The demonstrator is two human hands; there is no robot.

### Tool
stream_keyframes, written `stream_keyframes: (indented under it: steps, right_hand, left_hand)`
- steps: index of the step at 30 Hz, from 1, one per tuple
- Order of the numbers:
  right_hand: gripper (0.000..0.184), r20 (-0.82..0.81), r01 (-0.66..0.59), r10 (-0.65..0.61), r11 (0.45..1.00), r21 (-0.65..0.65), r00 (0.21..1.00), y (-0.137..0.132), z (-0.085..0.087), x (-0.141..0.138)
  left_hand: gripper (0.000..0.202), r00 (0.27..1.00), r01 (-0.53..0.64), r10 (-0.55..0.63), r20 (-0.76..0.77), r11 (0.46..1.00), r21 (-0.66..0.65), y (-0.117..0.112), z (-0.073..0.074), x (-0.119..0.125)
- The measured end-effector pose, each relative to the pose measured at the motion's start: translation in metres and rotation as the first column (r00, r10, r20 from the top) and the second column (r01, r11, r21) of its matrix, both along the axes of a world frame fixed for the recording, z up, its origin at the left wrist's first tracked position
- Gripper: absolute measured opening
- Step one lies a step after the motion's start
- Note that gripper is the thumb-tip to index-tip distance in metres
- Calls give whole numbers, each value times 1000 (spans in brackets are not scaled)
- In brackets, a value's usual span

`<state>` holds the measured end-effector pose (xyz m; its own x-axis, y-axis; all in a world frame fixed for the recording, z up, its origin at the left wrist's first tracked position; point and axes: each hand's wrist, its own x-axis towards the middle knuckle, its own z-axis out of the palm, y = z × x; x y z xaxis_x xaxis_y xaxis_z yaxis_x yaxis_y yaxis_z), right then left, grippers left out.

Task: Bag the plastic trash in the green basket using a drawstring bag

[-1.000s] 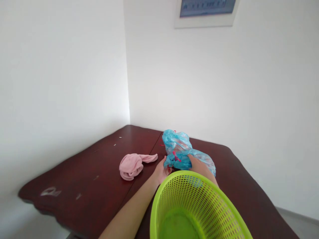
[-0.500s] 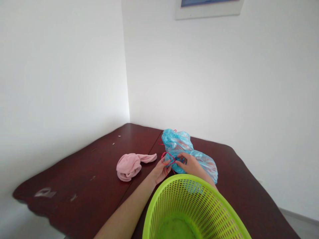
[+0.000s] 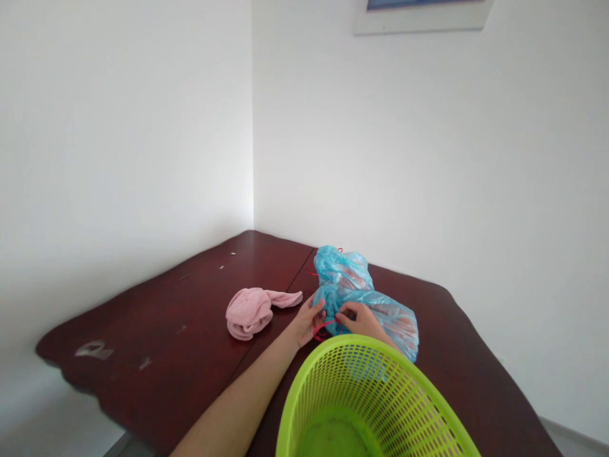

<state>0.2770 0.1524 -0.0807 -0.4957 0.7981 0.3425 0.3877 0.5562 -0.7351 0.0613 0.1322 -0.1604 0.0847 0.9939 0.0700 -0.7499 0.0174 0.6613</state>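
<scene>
My left hand (image 3: 304,322) is closed on the gathered neck of a blue translucent plastic bag (image 3: 397,320). The bag lies on its side, its full end stretching to the right, and what is inside cannot be made out. With thumb and fingers, my right hand (image 3: 359,320) pinches a thin red string (image 3: 323,329) at that neck; the string loops below and between both hands. Right behind is a second blue plastic bag (image 3: 352,273), with bits of red string at its top and left side. In front of the hands, a green plastic basket (image 3: 299,393) hides part of the near bag.
A bunched pink cloth (image 3: 248,312) lies left of my hands, one twisted end pointing right. Everything rests on a dark red-brown table (image 3: 171,330) with a wavy edge, pushed into a corner of white walls. A framed picture (image 3: 423,22) hangs above.
The red string loop has come down from above my left fingers to below the bag's neck. My right hand has drawn slightly nearer to me. The view has shifted a little.
</scene>
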Motion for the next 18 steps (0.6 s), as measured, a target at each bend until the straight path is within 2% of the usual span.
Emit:
stream_keyframes:
  steps: [4, 10, 15, 18]
  right_hand:
    - [36, -79, 72, -74, 997, -16, 994, 5, 2, 3]
    - [42, -221, 172, -179, 984, -50, 959, 6, 12, 7]
    - [52, -332, 194, -224, 973, -123, 916, 3, 19, 9]
    - [59, -377, 166, -223, 970, -177, 899, 0, 25, 10]
  left_hand:
    - [94, 985, -55, 62, -161, 997, 50, 1, -5, 9]
    - [75, 924, -189, 196, -327, 980, 54, 11, -14, 17]
    - [82, 885, -209, 216, -412, 976, 62, 16, -15, 11]
    - [85, 846, -280, 291, -447, 956, 92, 15, -11, 9]
